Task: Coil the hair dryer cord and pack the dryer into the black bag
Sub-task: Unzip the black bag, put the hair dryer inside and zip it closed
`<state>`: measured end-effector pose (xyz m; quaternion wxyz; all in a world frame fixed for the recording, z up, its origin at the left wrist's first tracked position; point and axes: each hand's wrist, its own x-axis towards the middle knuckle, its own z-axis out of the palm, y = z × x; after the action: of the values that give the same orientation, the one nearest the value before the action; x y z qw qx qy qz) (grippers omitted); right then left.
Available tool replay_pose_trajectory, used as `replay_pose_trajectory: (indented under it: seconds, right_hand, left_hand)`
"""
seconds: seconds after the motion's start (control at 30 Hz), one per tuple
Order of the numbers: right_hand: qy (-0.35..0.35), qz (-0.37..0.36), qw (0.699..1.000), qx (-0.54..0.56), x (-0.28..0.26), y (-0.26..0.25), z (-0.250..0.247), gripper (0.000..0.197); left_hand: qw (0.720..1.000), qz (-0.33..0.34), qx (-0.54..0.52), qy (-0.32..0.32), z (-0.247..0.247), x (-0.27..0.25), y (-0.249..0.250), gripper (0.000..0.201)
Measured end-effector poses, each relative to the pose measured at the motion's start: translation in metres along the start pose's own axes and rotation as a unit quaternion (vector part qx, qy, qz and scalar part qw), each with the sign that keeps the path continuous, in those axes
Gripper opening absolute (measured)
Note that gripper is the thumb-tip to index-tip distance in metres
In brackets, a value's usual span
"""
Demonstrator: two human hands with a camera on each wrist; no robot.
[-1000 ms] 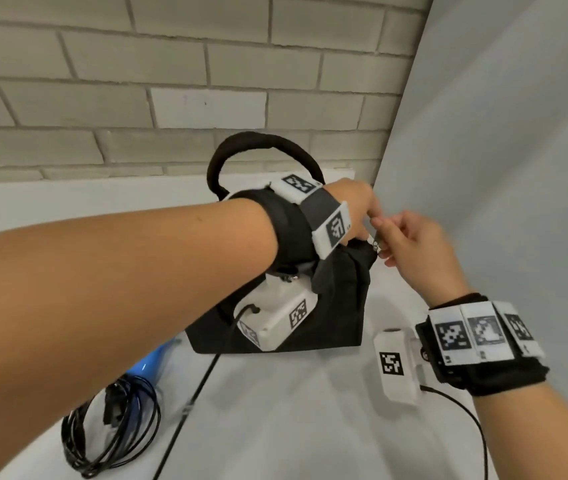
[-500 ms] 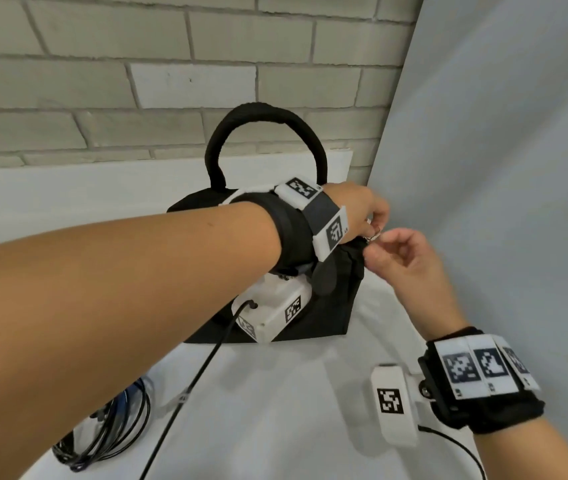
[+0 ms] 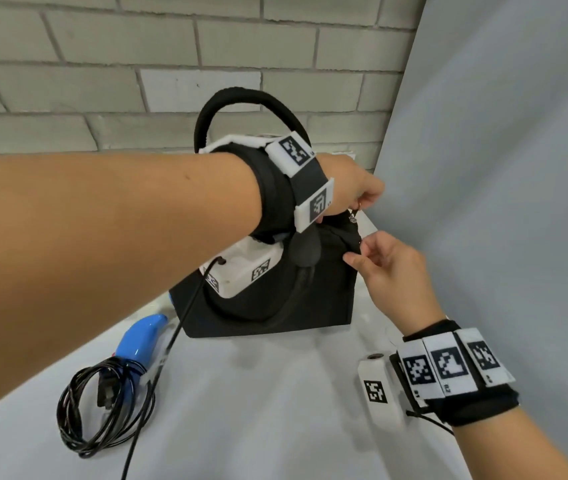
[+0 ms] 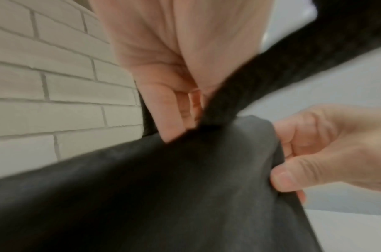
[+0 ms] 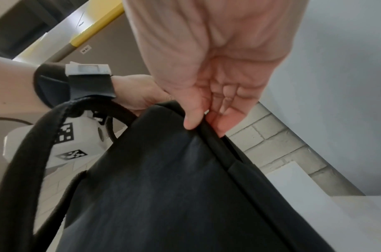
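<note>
Head view: hands (image 3: 355,192) pinch black bag (image 3: 310,292) (soft fabric).

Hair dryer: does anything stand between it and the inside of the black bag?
Yes. The black bag looks zipped shut; the left hand pinches the zipper pull, the right hand the bag's end. The hair dryer lies on the table.

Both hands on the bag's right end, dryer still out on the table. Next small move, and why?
Probably draw the zipper pull leftward with the left hand while the right hand keeps pinching the black bag corner taut. The blue hair dryer and its coiled cord lie outside, so the bag likely needs opening first.
</note>
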<state>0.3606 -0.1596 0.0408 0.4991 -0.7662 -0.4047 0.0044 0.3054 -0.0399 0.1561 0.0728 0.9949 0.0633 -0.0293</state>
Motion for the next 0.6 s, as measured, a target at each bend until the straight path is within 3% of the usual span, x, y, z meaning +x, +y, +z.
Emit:
replay_pose_trajectory:
  seconds: [0.23, 0.4, 0.53, 0.6]
  right_hand:
    - [0.004, 0.032, 0.998, 0.056, 0.003, 0.004, -0.007, 0.033]
    - [-0.080, 0.054, 0.990, 0.100, 0.003, 0.006, -0.017, 0.033]
    - [-0.146, 0.078, 0.963, 0.214, 0.005, 0.005, -0.022, 0.015]
    - [-0.162, 0.116, 0.938, 0.282, 0.008, 0.007, -0.022, 0.030]
  left_hand:
    - [1.000, -0.020, 0.009, -0.010, -0.006, -0.003, -0.010, 0.019]
    - [0.999, -0.026, -0.042, 0.008, 0.001, -0.004, -0.013, 0.022]
    - [0.996, -0.016, -0.045, 0.079, 0.008, -0.007, -0.011, 0.025]
    - [0.995, 0.010, -0.031, 0.091, 0.011, -0.009, -0.010, 0.020]
